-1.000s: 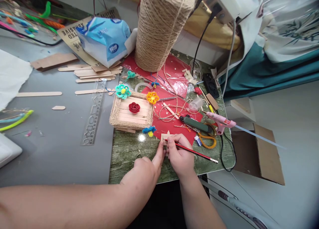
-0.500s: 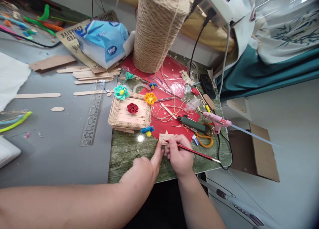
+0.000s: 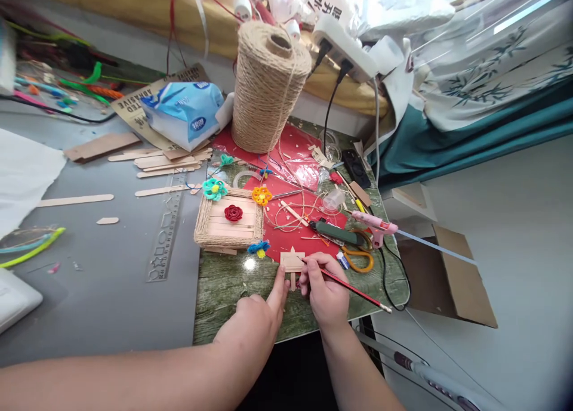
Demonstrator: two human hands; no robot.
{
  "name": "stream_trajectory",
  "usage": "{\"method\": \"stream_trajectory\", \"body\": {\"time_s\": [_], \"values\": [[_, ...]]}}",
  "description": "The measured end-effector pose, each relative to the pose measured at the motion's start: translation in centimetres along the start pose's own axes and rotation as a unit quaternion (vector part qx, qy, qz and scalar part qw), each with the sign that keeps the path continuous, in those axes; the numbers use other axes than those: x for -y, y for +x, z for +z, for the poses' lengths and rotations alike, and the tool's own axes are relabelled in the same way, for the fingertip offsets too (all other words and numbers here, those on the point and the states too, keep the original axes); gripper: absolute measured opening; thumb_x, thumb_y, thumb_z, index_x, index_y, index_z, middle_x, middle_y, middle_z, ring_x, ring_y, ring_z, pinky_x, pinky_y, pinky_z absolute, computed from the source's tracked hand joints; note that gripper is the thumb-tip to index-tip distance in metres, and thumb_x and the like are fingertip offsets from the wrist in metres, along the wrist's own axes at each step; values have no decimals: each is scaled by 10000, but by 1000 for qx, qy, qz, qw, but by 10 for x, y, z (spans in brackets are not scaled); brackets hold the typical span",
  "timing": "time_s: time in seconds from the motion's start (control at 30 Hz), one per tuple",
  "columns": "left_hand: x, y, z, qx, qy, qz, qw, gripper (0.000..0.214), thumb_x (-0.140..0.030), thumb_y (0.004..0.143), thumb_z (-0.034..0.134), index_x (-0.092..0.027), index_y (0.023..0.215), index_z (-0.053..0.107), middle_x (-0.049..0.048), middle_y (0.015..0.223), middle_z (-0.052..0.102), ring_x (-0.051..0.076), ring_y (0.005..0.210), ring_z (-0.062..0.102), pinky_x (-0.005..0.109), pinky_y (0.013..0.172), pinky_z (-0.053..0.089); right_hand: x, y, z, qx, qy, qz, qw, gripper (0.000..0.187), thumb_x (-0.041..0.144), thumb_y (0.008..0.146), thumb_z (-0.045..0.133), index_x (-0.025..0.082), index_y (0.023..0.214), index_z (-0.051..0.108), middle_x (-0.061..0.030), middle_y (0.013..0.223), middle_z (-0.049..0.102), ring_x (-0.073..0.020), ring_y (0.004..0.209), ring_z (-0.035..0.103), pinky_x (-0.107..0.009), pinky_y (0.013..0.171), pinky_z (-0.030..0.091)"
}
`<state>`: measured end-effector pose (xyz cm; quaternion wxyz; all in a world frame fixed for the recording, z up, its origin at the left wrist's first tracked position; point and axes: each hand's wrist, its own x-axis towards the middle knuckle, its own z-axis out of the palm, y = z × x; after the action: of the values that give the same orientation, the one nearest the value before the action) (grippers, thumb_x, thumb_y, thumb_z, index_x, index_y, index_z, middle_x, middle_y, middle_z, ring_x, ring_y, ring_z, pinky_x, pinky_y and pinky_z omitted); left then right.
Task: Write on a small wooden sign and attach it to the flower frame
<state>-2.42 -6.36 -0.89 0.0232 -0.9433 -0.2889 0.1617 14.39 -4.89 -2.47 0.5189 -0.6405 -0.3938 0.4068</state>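
Observation:
A small wooden signboard made of flat craft-stick pieces lies on the green wood-patterned table top, its stick pointing towards me. My left hand reaches it from the left, index finger stretched out with the tip at the board's lower left edge; the other fingers are partly hidden. A red and black pencil is pinched in my right hand, its tip at the board's face. Just beyond is a twine-wrapped square frame with a red rose in its middle and pipe-cleaner flowers at its corners.
Right of the sign lie orange-handled scissors, a green-handled tool, an eraser and a pink glue gun. A big twine spool stands behind. A clear ruler and craft sticks are on the left.
My view has tilted up, so the table things sit lower in the picture. More of the signboard shows between my hands. My right hand still grips the pencil.

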Motion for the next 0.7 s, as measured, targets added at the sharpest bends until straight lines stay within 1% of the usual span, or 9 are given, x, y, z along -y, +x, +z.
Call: {"method": "stream_trajectory", "body": {"time_s": [0.1, 0.2, 0.33, 0.47, 0.53, 0.63, 0.7], "values": [[1, 1, -2, 6, -10, -3, 1000, 710, -193, 914, 600, -195, 1598, 411, 292, 1672, 184, 127, 593, 657, 256, 459, 509, 2, 2, 2, 25, 3, 34, 999, 286, 474, 933, 735, 203, 898, 654, 41, 594, 609, -95, 419, 537, -197, 383, 457], [2, 1, -3, 10, -14, -5, 1000, 718, -181, 907, 600, -171, 1599, 409, 300, 1670, 164, 122, 580, 650, 252, 447, 497, -2, 5, 6, 48, -1, 58, 997, 326, 498, 935, 727, 196, 845, 645, 34, 582, 612, -86, 407, 518, -186, 372, 443], [1, -1, -1, -7, -5, 0, 1000, 713, -190, 906, 593, -182, 1596, 419, 307, 1672, 182, 121, 580, 639, 252, 446, 482, -6, 5, 8, 55, -8, 52, 997, 295, 475, 943, 727, 199, 872, 651, 41, 576, 616, -90, 413, 534, -195, 407, 467], [0, -1, 1, -1, -5, 5, 1000, 679, -226, 915, 593, -207, 1580, 455, 299, 1677, 204, 116, 577, 633, 248, 448, 471, -4, 3, 7, 41, -16, 61, 997, 265, 452, 934, 745, 193, 906, 693, 38, 569, 624, -95, 401, 537, -201, 398, 475], [-1, 0, 2, -2, -7, 2, 1000, 696, -246, 910, 602, -204, 1587, 442, 301, 1681, 190, 119, 583, 635, 252, 454, 473, -2, 3, 6, 39, -26, 56, 997, 261, 449, 947, 729, 190, 920, 714, 32, 580, 629, -95, 400, 540, -201, 392, 472], [-2, 0, 4, -8, -6, -5, 1000, 740, -258, 904, 603, -175, 1609, 392, 312, 1682, 167, 116, 579, 626, 253, 450, 469, 0, 3, 4, 53, -38, 37, 997, 230, 417, 949, 736, 192, 908, 714, 25, 607, 647, -102, 443, 589, -206, 444, 507], [-3, 0, 5, -7, -6, -3, 1000, 739, -242, 902, 595, -166, 1608, 393, 313, 1682, 158, 111, 572, 619, 248, 442, 462, 0, 5, 4, 61, -45, 35, 997, 223, 411, 954, 730, 198, 896, 699, 27, 599, 648, -108, 454, 608, -207, 460, 519]]}}
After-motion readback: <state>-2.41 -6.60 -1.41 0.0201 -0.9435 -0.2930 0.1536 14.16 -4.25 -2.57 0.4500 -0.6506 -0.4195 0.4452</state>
